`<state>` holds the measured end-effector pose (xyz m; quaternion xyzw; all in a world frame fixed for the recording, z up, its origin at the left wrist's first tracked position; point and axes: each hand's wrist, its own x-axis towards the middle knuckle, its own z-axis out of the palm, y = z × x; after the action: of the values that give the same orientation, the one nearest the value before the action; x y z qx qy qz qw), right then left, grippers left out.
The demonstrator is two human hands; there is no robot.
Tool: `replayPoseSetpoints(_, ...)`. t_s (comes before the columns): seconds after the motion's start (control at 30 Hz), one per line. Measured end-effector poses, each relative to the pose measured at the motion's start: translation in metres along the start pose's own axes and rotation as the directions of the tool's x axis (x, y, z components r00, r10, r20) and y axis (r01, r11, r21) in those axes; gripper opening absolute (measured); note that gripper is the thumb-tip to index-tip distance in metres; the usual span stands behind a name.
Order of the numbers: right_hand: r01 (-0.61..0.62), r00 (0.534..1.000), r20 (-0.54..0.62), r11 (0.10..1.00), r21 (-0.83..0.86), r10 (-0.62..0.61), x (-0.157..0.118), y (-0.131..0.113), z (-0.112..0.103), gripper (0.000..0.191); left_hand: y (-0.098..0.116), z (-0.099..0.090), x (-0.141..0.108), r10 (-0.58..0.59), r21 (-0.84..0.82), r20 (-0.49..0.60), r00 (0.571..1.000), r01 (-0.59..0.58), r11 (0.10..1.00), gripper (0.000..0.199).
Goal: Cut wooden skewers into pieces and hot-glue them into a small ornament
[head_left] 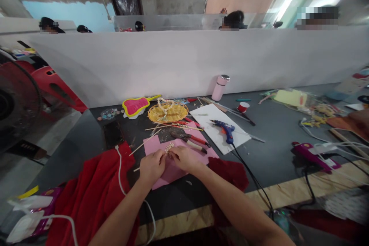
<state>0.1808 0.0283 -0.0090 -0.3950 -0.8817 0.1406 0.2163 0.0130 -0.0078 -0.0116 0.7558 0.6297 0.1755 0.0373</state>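
Note:
Both hands meet over a pink sheet near the table's front edge. My left hand has its fingers pinched on a small cluster of pale beads. From the other side, my right hand closes its fingertips on the same cluster. Just beyond the hands, pliers with red handles lie on the sheet. Farther back sits a yellow woven basket with a beaded loop in it. How the beads are joined is too small to make out.
A blue glue gun rests on a white board, its cord trailing off the front edge. Red cloth and a phone lie left. A pink bottle stands by the white partition; a purple power strip is right.

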Motion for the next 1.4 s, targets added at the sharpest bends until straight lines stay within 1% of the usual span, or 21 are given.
replayPoseSetpoints(0.07,-0.036,0.998,-0.045,0.999,0.007,0.036,0.001,0.005,-0.003,0.019,-0.001,0.001,0.001,0.009,-0.035,-0.022,1.0,-0.01,0.999,0.022)
replayPoseSetpoints(0.17,-0.15,0.982,-0.116,0.988,-0.018,0.147,0.001,0.013,-0.009,0.03,-0.003,0.001,0.0,0.018,-0.083,-0.044,0.999,-0.021,0.996,0.018)
replayPoseSetpoints(0.23,-0.171,0.973,-0.15,0.985,0.028,0.173,0.0,0.016,-0.011,0.033,-0.003,0.001,0.0,0.026,-0.105,-0.052,0.998,-0.032,0.994,0.018)
replayPoseSetpoints(0.3,-0.119,0.974,-0.175,0.984,0.13,0.14,0.0,0.015,-0.009,0.026,-0.003,0.002,0.0,0.042,-0.12,-0.065,0.997,-0.05,0.991,0.018)
replayPoseSetpoints(0.37,-0.029,0.981,-0.181,0.972,0.233,0.073,0.0,0.012,-0.005,0.015,-0.003,0.003,0.0,0.058,-0.133,-0.089,0.994,-0.07,0.989,0.018)
replayPoseSetpoints(0.43,0.048,0.986,-0.169,0.952,0.302,0.004,0.0,0.009,0.0,0.015,-0.003,0.004,0.0,0.066,-0.15,-0.115,0.991,-0.083,0.985,0.018)
replayPoseSetpoints(0.53,0.09,0.987,-0.158,0.938,0.336,-0.038,-0.001,0.006,0.005,0.015,-0.003,0.004,0.0,0.07,-0.191,-0.124,0.99,-0.093,0.977,0.018)
replayPoseSetpoints(0.7,0.089,0.989,-0.14,0.94,0.328,-0.045,-0.001,0.01,0.005,0.017,-0.003,0.006,0.0,0.071,-0.221,-0.107,0.992,-0.093,0.971,0.017)
replayPoseSetpoints(0.9,0.093,0.996,-0.046,0.949,0.302,-0.083,-0.002,0.012,0.0,0.026,-0.006,0.009,0.002,0.093,-0.235,-0.113,0.989,-0.117,0.965,0.017)
replayPoseSetpoints(1.0,0.087,0.996,-0.024,0.957,0.275,-0.084,-0.002,0.011,-0.002,0.028,-0.006,0.009,0.002,0.12,-0.242,-0.124,0.985,-0.148,0.959,0.015)
replayPoseSetpoints(1.1,0.087,0.996,-0.015,0.97,0.228,-0.086,-0.003,0.012,-0.001,0.026,-0.006,0.007,0.002,0.163,-0.278,-0.154,0.974,-0.201,0.939,0.014)
replayPoseSetpoints(1.2,0.057,0.998,-0.035,0.981,0.183,-0.052,-0.003,0.017,0.002,0.026,-0.006,0.006,0.002,0.199,-0.32,-0.23,0.953,-0.267,0.909,0.011)
replayPoseSetpoints(1.27,0.007,0.996,-0.084,0.987,0.162,0.007,-0.003,0.02,0.001,0.024,-0.006,0.005,0.002,0.212,-0.331,-0.282,0.936,-0.302,0.894,0.01)
replayPoseSetpoints(1.33,-0.052,0.988,-0.139,0.987,0.153,0.073,-0.003,0.023,-0.001,0.018,-0.006,0.004,0.002,0.221,-0.334,-0.298,0.929,-0.319,0.887,0.012)
replayPoseSetpoints(1.4,-0.089,0.98,-0.162,0.981,0.17,0.117,-0.004,0.022,-0.005,0.015,-0.007,0.004,0.002,0.217,-0.325,-0.299,0.929,-0.313,0.892,0.015)
